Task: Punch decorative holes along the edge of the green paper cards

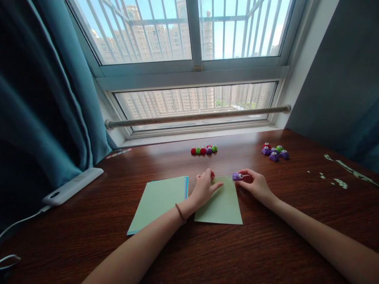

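A small purple craft punch (237, 176) with a white-topped button is pinched between the thumb and fingers of my right hand (256, 185). It sits at the top right corner of a pale green sheet of paper (220, 209). Whether the corner is inside its slot is too small to tell. My left hand (204, 187) rests on the upper left part of that sheet, thumb stretched away from the bent fingers, holding nothing that I can make out. Left of it lies a stack of paper (161, 201), green on top with blue and pink edges showing, partly behind my left forearm.
Several red, green and purple punches (204, 150) stand in a row near the window, and another cluster (274, 152) is at the back right. Pale paper scraps (340, 183) and a cut strip (352, 169) lie right. A white power strip (74, 185) is left.
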A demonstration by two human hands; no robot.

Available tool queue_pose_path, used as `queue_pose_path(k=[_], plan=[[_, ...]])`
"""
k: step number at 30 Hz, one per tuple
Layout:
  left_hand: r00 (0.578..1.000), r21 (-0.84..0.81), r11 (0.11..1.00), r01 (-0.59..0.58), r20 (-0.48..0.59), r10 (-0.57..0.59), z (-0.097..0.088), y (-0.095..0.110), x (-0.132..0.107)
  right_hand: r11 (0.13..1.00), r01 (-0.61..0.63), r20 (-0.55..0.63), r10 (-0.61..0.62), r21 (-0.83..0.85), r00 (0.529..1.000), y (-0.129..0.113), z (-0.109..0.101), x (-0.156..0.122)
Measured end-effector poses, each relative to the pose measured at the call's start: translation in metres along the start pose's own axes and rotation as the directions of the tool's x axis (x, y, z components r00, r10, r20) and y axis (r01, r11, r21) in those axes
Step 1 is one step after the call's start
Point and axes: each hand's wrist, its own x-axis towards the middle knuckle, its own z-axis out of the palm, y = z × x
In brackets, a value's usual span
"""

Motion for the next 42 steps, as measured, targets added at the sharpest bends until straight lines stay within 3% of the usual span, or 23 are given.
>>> queue_pose_path(k=[7,23,33,42], plan=[[1.0,-0.029,0.999,0.015,-0.015,-0.016,-0.0014,0.0008,0.0011,0.998,-0.033,-0.026,0.032,-0.049,0.999,-0.0034,-0.0008,-0.001],[0.999,-0.01,0.999,0.044,-0.027,-0.044,-0.0001,0.0007,0.0024,0.999,-0.039,-0.014,0.039,0.019,0.999,0.0003,0.0019,-0.0011],[0.999,0.001,0.999,0.049,-0.014,-0.049,-0.0002,-0.0007,0.0017,0.997,0.058,-0.035,-0.059,-0.042,0.998,0.0005,0.0023,-0.0025],[0.999,0.025,0.999,0.046,-0.005,-0.046,0.0004,-0.0011,0.0013,0.996,0.071,-0.033,-0.073,-0.063,0.997,0.0019,0.0028,-0.0026]])
